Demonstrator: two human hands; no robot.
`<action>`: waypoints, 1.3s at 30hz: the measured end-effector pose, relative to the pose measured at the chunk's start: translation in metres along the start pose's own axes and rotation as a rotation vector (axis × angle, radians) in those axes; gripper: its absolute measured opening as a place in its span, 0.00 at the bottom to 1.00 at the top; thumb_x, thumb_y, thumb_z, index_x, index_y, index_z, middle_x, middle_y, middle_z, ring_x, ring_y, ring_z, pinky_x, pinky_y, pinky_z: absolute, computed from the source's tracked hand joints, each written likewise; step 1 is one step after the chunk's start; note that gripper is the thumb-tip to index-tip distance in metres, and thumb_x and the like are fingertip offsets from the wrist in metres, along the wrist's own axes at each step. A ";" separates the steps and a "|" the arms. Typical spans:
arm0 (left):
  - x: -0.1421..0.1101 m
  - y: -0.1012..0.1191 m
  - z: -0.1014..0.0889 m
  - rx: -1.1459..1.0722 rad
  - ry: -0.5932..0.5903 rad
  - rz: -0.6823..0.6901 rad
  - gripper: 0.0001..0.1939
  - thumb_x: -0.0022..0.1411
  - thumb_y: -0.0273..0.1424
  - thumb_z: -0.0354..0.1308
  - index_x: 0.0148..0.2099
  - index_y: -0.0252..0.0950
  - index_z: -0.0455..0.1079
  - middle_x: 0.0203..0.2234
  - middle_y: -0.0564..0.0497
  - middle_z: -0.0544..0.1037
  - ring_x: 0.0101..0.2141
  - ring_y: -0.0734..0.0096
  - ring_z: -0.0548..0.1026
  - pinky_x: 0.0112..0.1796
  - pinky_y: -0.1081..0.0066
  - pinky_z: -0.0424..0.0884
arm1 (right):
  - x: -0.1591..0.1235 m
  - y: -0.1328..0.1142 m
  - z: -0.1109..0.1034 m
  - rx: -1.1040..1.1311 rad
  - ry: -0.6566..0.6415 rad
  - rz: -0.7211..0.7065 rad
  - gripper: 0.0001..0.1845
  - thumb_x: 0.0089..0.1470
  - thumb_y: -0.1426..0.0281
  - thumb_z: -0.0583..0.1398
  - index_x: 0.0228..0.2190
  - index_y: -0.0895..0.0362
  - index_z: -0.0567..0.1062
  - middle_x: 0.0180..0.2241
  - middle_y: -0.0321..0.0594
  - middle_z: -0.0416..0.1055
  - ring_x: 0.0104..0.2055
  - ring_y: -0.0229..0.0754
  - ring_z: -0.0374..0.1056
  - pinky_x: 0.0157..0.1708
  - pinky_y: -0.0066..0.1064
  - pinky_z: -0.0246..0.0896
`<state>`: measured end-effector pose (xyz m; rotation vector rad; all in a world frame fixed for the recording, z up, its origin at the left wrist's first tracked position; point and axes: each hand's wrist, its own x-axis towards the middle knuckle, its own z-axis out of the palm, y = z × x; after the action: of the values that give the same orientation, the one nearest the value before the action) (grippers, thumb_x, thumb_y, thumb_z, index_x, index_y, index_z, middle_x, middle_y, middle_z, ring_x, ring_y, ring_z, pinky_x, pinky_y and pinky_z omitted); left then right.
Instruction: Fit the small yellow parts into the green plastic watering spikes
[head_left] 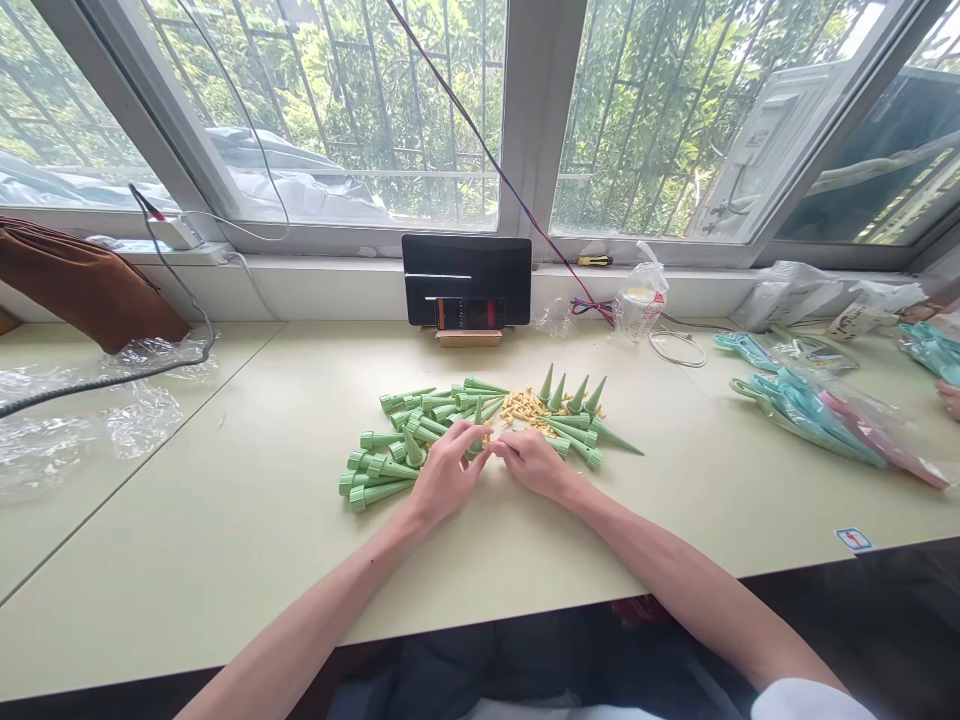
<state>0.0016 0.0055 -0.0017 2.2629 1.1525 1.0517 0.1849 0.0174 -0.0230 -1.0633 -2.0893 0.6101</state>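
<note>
My left hand [448, 470] curls its fingers around a green plastic cone spike [478, 412], which points upward. Close by on the right, my right hand [534, 462] pinches thumb and forefinger together beside that spike; whatever lies between those fingertips is too small to make out. Many more green cone spikes [384, 492] with ribbed caps lie in a pile left of my left hand. Behind my right hand is a heap of small yellowish pegs [521, 405]. To its right, several spikes stand upright [576, 396], and others lie flat [577, 440].
A dark tablet [466, 275] with a phone [470, 314] before it leans at the table's back. Clear plastic wrap [142, 410] and a brown bag [82, 280] are left. Bagged teal and pink items [832, 420] lie right, near another person's hand [949, 398].
</note>
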 end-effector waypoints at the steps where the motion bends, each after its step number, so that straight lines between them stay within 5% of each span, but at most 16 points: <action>1: 0.000 0.000 0.000 -0.004 0.000 -0.003 0.11 0.66 0.29 0.54 0.49 0.40 0.71 0.40 0.50 0.73 0.28 0.75 0.71 0.29 0.74 0.72 | 0.000 -0.001 0.000 0.000 0.001 0.010 0.24 0.67 0.61 0.49 0.21 0.57 0.64 0.19 0.33 0.60 0.22 0.35 0.54 0.27 0.28 0.50; 9: -0.002 -0.001 0.000 -0.051 0.031 -0.059 0.32 0.64 0.29 0.56 0.68 0.46 0.54 0.44 0.48 0.74 0.37 0.69 0.73 0.33 0.73 0.73 | -0.001 -0.009 -0.003 0.001 0.019 0.027 0.23 0.65 0.59 0.53 0.21 0.56 0.59 0.18 0.30 0.54 0.22 0.34 0.50 0.25 0.28 0.46; 14: -0.003 -0.002 0.003 -0.072 0.043 -0.118 0.37 0.64 0.32 0.57 0.70 0.46 0.46 0.42 0.48 0.73 0.39 0.67 0.74 0.32 0.72 0.73 | -0.001 -0.007 -0.003 0.012 0.000 0.037 0.24 0.66 0.59 0.52 0.21 0.55 0.55 0.19 0.29 0.53 0.22 0.34 0.49 0.25 0.28 0.45; 23: 0.005 0.006 -0.007 -0.272 -0.020 -0.190 0.14 0.60 0.37 0.60 0.47 0.36 0.70 0.39 0.48 0.77 0.38 0.65 0.76 0.37 0.68 0.74 | -0.001 -0.006 -0.003 -0.055 -0.027 -0.001 0.26 0.67 0.57 0.50 0.20 0.56 0.57 0.19 0.31 0.55 0.22 0.34 0.48 0.25 0.29 0.44; 30: 0.008 0.003 -0.011 -0.500 -0.099 -0.254 0.13 0.57 0.39 0.63 0.37 0.35 0.71 0.32 0.50 0.74 0.36 0.68 0.73 0.39 0.70 0.73 | -0.003 -0.007 -0.002 -0.110 -0.040 -0.022 0.28 0.67 0.57 0.49 0.18 0.57 0.61 0.18 0.32 0.56 0.21 0.35 0.47 0.25 0.29 0.42; 39: 0.007 0.005 -0.008 -0.646 -0.142 -0.331 0.13 0.56 0.40 0.62 0.36 0.35 0.70 0.32 0.51 0.71 0.33 0.69 0.71 0.25 0.75 0.71 | -0.001 -0.012 -0.006 -0.023 -0.038 -0.017 0.18 0.64 0.59 0.55 0.27 0.57 0.71 0.21 0.32 0.62 0.23 0.35 0.53 0.26 0.27 0.47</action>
<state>-0.0001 0.0082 0.0094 1.5560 0.9132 0.9377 0.1841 0.0105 -0.0119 -1.0527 -2.1405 0.6035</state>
